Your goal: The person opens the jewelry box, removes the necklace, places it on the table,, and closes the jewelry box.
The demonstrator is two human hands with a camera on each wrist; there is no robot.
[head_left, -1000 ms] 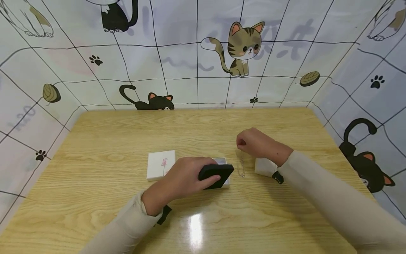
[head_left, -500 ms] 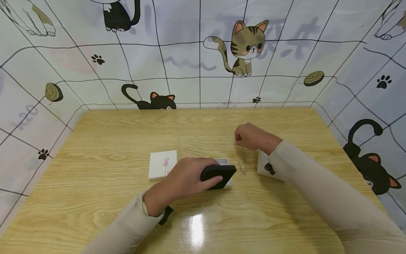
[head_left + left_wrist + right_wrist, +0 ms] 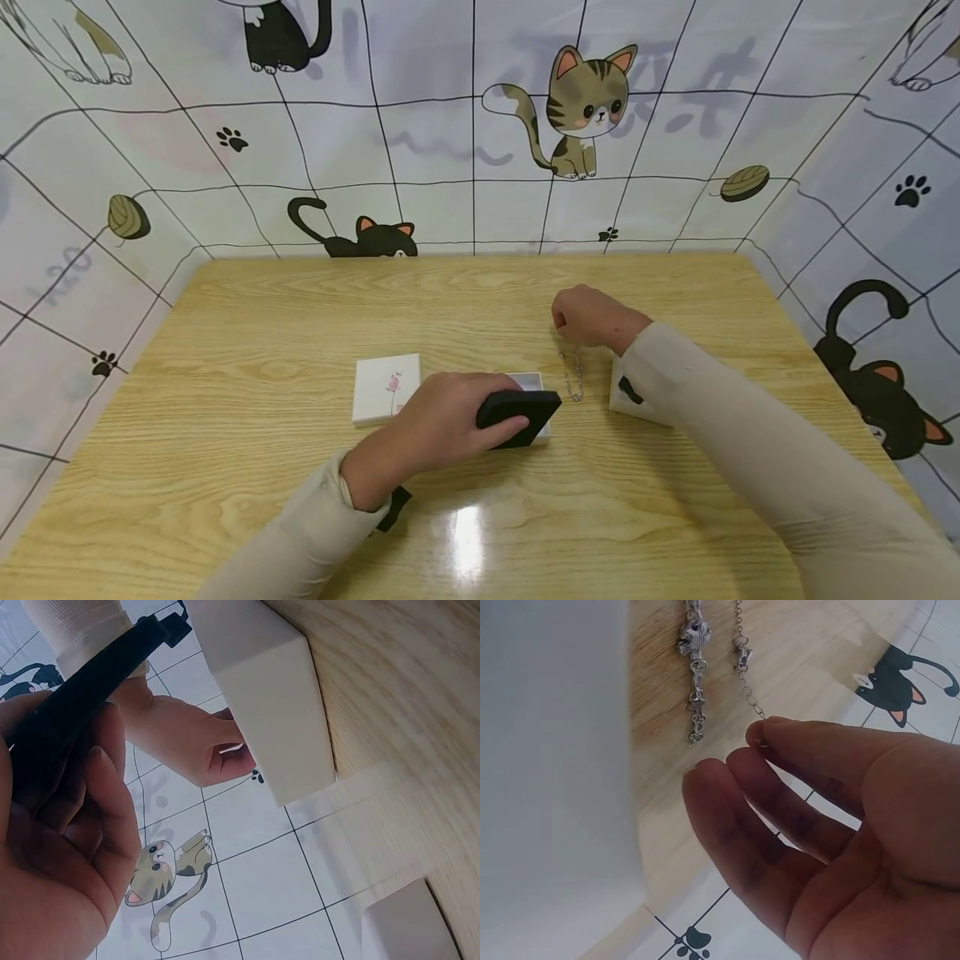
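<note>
My left hand (image 3: 442,421) grips a black flat pad (image 3: 517,417), tilted over a small open white box (image 3: 531,382) that it partly covers. In the left wrist view the pad (image 3: 90,682) shows as a dark slab between thumb and fingers. To the right and farther back, my right hand (image 3: 588,317) pinches one end of a thin silver chain bracelet (image 3: 576,379). The right wrist view shows the bracelet's small silver charms (image 3: 695,637) and its fine links at my thumb and fingertip. Its other end hangs free of the fingers.
A white lid (image 3: 378,387) with a pink flower print lies left of the open box. Another white box (image 3: 630,400) stands under my right forearm, partly hidden. Beyond the far edge of the wooden table (image 3: 300,333) hangs a cat-print cloth (image 3: 427,150).
My right hand has moved a little away from me and to the left, drawing the bracelet the same way. The left hand holds the black pad almost still.
</note>
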